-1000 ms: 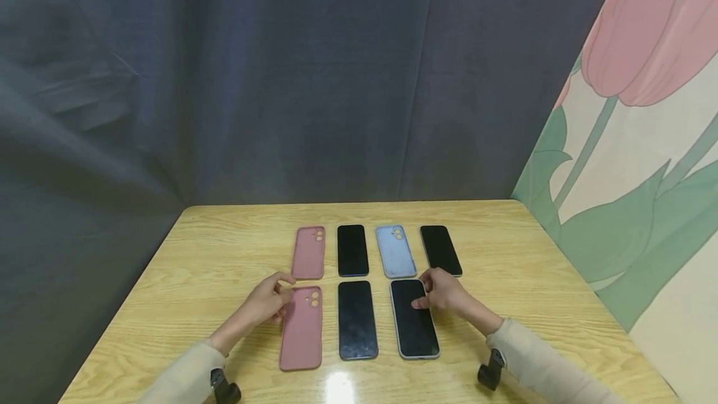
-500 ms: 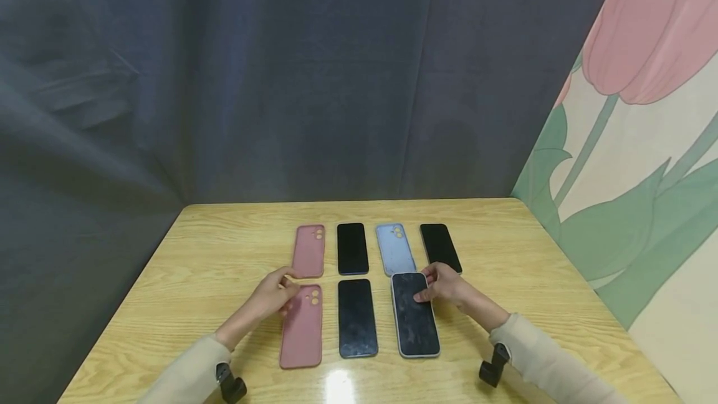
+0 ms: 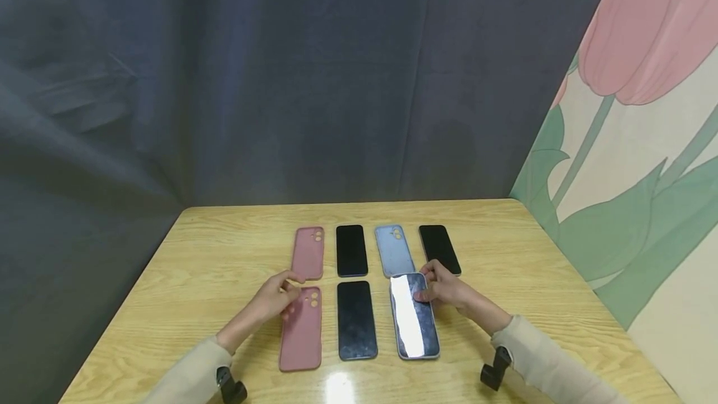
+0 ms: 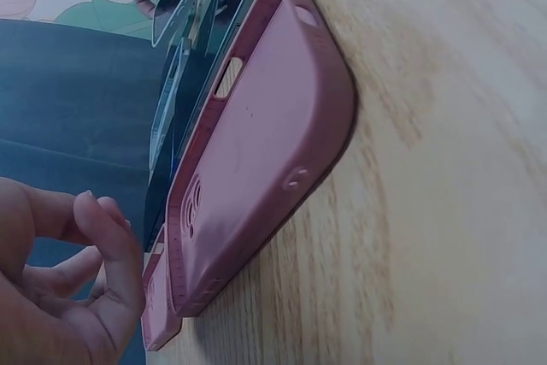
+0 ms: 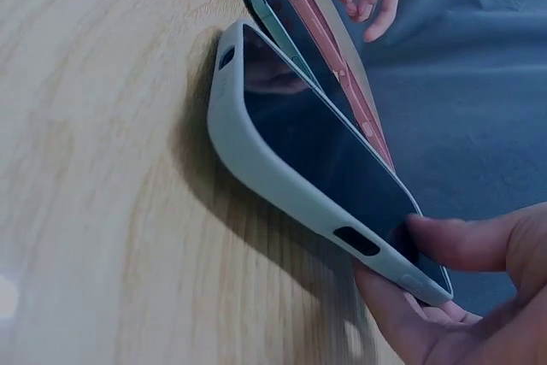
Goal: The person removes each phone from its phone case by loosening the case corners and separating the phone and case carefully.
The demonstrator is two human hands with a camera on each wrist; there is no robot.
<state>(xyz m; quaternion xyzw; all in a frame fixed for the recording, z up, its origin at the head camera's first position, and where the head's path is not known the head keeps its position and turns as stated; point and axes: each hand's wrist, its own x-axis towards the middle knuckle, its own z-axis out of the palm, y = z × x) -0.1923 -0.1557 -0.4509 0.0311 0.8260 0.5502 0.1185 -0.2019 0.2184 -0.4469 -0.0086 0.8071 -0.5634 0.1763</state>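
My right hand [image 3: 444, 285] grips the upper right side of a phone in a pale case [image 3: 424, 329], thumb on its screen and fingers underneath. In the right wrist view this phone [image 5: 316, 143] is tilted, its gripped end raised off the wood. My left hand [image 3: 275, 298] hovers by the top of the near pink phone case [image 3: 300, 345]. Its fingers are loosely bent and hold nothing. The left wrist view shows that pink case [image 4: 256, 134] lying inner side up, apart from the fingers. Between the two hands lies a dark phone [image 3: 357, 323], screen up.
A back row holds another pink case [image 3: 308, 251], a black phone [image 3: 351, 251], a light blue case [image 3: 394, 248] and a second black phone [image 3: 439, 248]. All lie on the wooden table [image 3: 224, 235]. A dark curtain [image 3: 336, 80] hangs behind it.
My right hand has raised the top end of the cased phone, and a bright reflection now crosses its screen. The left hand has shifted slightly right over the pink case's upper edge.
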